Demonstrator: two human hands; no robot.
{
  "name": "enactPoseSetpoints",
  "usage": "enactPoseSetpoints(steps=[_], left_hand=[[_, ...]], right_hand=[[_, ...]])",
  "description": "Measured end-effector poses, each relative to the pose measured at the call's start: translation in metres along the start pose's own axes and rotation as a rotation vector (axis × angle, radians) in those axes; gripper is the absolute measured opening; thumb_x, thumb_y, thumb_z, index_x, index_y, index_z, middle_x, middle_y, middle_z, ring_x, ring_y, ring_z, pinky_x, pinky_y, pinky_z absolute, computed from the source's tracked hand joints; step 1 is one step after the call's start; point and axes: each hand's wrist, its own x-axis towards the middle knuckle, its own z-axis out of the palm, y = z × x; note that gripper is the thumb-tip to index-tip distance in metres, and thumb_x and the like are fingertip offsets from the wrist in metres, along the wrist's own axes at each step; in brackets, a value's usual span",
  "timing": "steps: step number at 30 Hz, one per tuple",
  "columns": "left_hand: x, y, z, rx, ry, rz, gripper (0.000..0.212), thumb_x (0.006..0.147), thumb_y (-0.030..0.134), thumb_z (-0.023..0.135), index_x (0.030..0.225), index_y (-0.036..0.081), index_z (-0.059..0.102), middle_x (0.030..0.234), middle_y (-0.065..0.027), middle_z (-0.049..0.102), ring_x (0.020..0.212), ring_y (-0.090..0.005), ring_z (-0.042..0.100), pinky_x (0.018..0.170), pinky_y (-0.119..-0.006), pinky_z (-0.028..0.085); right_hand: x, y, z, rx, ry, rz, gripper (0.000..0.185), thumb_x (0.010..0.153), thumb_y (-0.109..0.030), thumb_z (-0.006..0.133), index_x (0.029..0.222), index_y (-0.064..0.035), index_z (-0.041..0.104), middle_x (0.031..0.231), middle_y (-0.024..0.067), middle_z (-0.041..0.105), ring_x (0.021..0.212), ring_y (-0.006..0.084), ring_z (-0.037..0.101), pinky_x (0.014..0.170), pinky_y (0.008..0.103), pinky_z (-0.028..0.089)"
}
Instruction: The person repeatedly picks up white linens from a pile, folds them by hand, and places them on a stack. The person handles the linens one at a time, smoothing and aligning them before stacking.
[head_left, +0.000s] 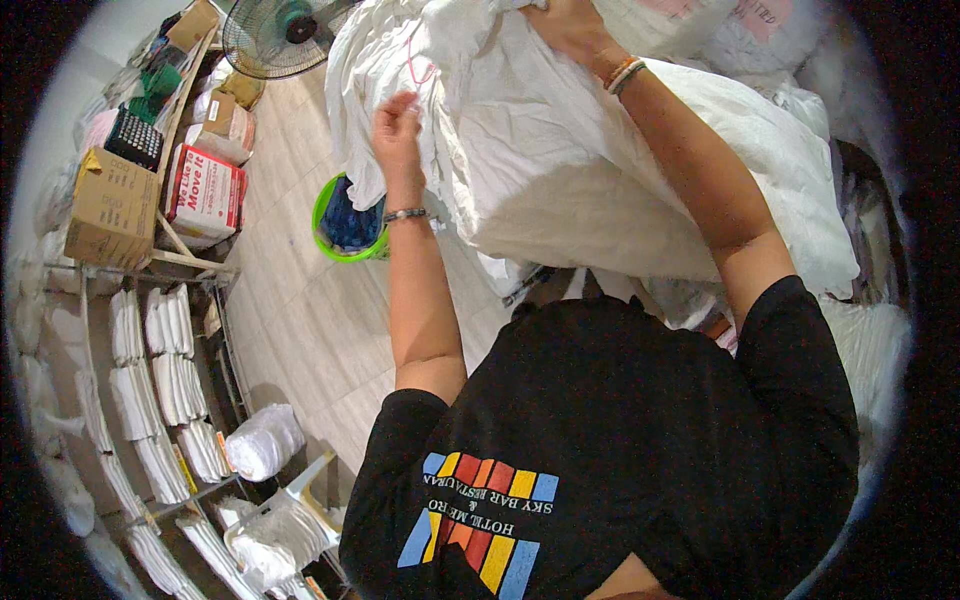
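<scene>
A large heap of white cloth (525, 150) lies before me, creased and hanging down at its left side. My right hand (574, 30) is on the cloth at the top, its fingers closed around a fold. My left hand (397, 120) is in front of the hanging part of the cloth, slightly blurred, with its fingers bent; whether it pinches anything is not plain. Just above it a thin pink cord (412, 60) forms a loop on the cloth. More white bedding (757, 172) lies to the right, partly behind my right forearm.
A green basket (322, 244) with dark blue cloth stands on the tiled floor, left of my left forearm. A fan (259, 34) is at the top left. Cardboard boxes (112, 210) and shelves of folded white linen (169, 322) line the left side. Filled plastic bags (757, 45) lie at the upper right.
</scene>
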Motion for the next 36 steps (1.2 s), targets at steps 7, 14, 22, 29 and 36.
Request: enactPoseSetpoints(steps=[7,14,22,29,36], left_hand=[[-0.002,-0.086,0.024,0.674,-0.018,-0.138,0.078,0.077,0.038,0.084,0.136,-0.004,0.054,0.126,-0.0269,0.065,0.121,-0.0368,0.062,0.103,-0.041,0.047],[0.07,-0.024,0.037,0.466,-0.168,0.198,0.036,0.083,0.03,0.075,0.102,0.0,0.071,0.09,-0.023,0.072,0.082,-0.0391,0.069,0.078,-0.044,0.054],[0.071,-0.054,0.061,0.887,0.038,0.138,0.067,0.074,0.015,0.085,0.132,0.006,0.052,0.132,-0.0205,0.058,0.107,-0.0383,0.065,0.093,-0.046,0.053],[0.086,-0.027,0.077,0.068,-0.206,0.053,0.043,0.084,0.012,0.077,0.123,0.0,0.062,0.112,-0.008,0.066,0.083,-0.0146,0.067,0.066,-0.029,0.058],[0.127,-0.084,0.037,0.233,0.097,0.035,0.017,0.081,-0.005,0.056,0.086,-0.002,0.072,0.082,-0.0037,0.066,0.063,-0.0123,0.052,0.063,-0.027,0.043]], right_hand=[[0.006,0.025,-0.018,0.181,0.036,0.031,0.044,0.092,-0.038,0.066,0.108,0.0019,0.07,0.098,0.029,0.071,0.096,0.0405,0.071,0.083,0.0452,0.054],[0.026,0.045,-0.04,0.335,0.235,-0.059,0.039,0.089,-0.03,0.065,0.112,0.0014,0.069,0.106,0.0225,0.072,0.105,0.0322,0.068,0.091,0.0413,0.052],[0.025,0.046,-0.049,0.174,0.185,0.092,0.037,0.087,-0.03,0.065,0.111,-0.0028,0.07,0.103,0.0195,0.073,0.098,0.0365,0.069,0.086,0.0435,0.055],[0.005,0.013,-0.029,0.227,0.125,-0.02,0.034,0.089,-0.028,0.064,0.113,-0.0035,0.071,0.103,0.0232,0.073,0.098,0.0388,0.071,0.088,0.0439,0.054],[-0.013,-0.005,-0.035,0.336,-0.11,-0.029,0.037,0.091,-0.009,0.057,0.125,0.0001,0.068,0.108,0.0119,0.075,0.098,0.0257,0.069,0.092,0.0341,0.052]])
